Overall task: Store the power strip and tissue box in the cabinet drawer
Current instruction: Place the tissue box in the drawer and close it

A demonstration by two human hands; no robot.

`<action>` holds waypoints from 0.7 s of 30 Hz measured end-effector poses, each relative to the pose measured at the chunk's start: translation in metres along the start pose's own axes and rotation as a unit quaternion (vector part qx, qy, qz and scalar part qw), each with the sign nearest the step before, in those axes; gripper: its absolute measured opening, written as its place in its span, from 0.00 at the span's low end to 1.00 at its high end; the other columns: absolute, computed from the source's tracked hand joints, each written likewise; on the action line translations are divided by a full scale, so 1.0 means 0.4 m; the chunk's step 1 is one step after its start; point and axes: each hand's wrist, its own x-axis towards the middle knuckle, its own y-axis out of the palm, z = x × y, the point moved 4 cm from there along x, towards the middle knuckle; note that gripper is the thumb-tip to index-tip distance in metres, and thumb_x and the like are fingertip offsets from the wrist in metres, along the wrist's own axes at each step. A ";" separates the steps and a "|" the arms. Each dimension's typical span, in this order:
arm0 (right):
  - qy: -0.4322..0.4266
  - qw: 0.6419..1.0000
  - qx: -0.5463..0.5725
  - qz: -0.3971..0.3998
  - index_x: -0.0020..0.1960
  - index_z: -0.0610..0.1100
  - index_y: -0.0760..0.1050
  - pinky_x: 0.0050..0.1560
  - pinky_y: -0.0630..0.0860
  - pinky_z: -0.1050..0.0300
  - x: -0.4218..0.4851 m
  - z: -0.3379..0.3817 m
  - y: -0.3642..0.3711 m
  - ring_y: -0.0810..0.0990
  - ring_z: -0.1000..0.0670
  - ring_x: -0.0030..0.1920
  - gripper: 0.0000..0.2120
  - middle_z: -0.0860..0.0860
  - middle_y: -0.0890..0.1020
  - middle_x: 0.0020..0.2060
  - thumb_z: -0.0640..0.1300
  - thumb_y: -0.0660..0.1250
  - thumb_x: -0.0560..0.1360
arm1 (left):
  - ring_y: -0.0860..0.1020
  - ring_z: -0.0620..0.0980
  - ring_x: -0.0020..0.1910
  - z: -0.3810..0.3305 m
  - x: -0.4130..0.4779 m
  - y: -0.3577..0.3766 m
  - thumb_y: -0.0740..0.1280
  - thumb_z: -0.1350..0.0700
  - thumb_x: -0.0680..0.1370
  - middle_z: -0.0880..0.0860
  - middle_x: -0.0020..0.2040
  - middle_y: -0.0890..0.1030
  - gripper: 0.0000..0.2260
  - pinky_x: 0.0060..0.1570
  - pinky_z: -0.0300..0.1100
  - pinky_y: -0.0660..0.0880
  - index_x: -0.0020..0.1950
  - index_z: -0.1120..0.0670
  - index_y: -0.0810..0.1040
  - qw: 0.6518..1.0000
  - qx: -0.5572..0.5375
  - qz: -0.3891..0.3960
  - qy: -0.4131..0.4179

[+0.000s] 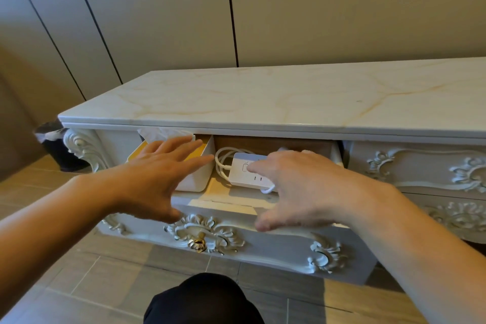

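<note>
The power strip (pixel 248 171) lies flat in the right part of the open drawer (pixel 226 198), its white cable (pixel 223 163) looped just to its left, and the tissue box (pixel 196 166) stands at the drawer's left, a tissue (pixel 163 133) poking up close under the marble top. The right hand (pixel 297 187) rests spread over the strip, its fingers (pixel 259 166) open and touching the strip's face without gripping; the left hand (pixel 157 173) lies flat and open over the box's top, holding nothing. Both things look stowed, so the remaining step is probably pushing the drawer shut, and that is where trouble could come: the raised tissue or the box's far edge may catch under the cabinet (pixel 289 102) top, a stray loop of cable could ride over the drawer wall and get pinched, and hands left inside could be nipped. The drawer front carries carved scrollwork and a gold knob (pixel 198 242). The cabinet is a low, white, ornate piece with a cream veined marble top, standing against beige wall panels (pixel 157 21) split by dark seams. A dark waste bin (pixel 56 144) sits on the far left, on a grey tiled floor (pixel 105 271).
</note>
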 end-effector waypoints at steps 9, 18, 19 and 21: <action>0.036 0.989 -0.132 -0.053 0.77 0.48 0.35 0.72 0.35 0.37 0.014 -0.035 0.056 0.35 0.42 0.76 0.54 0.41 0.43 0.77 0.56 0.72 0.69 | 0.25 0.52 0.71 0.008 0.005 0.011 0.70 0.33 0.66 0.49 0.72 0.24 0.57 0.68 0.53 0.30 0.71 0.40 0.24 0.995 0.035 -0.074 -0.057; 0.088 0.981 -0.138 -0.099 0.76 0.48 0.32 0.71 0.33 0.36 0.041 -0.075 0.056 0.32 0.41 0.76 0.55 0.40 0.38 0.77 0.56 0.71 0.70 | 0.27 0.52 0.72 0.033 0.048 0.021 0.69 0.32 0.66 0.51 0.73 0.25 0.57 0.68 0.53 0.30 0.68 0.42 0.21 0.990 0.031 -0.108 -0.085; 0.096 0.981 -0.137 -0.102 0.77 0.48 0.32 0.71 0.33 0.36 0.047 -0.082 0.055 0.32 0.41 0.76 0.55 0.40 0.38 0.77 0.57 0.71 0.70 | 0.27 0.52 0.72 0.035 0.057 0.018 0.69 0.32 0.66 0.51 0.74 0.26 0.57 0.68 0.53 0.30 0.69 0.42 0.22 0.990 0.028 -0.112 -0.086; 0.110 0.979 -0.136 -0.106 0.77 0.48 0.33 0.72 0.35 0.35 0.055 -0.095 0.054 0.33 0.41 0.76 0.54 0.39 0.39 0.77 0.58 0.71 0.70 | 0.28 0.51 0.72 0.041 0.074 0.015 0.70 0.33 0.66 0.52 0.75 0.28 0.56 0.69 0.53 0.31 0.71 0.42 0.25 0.989 0.021 -0.120 -0.089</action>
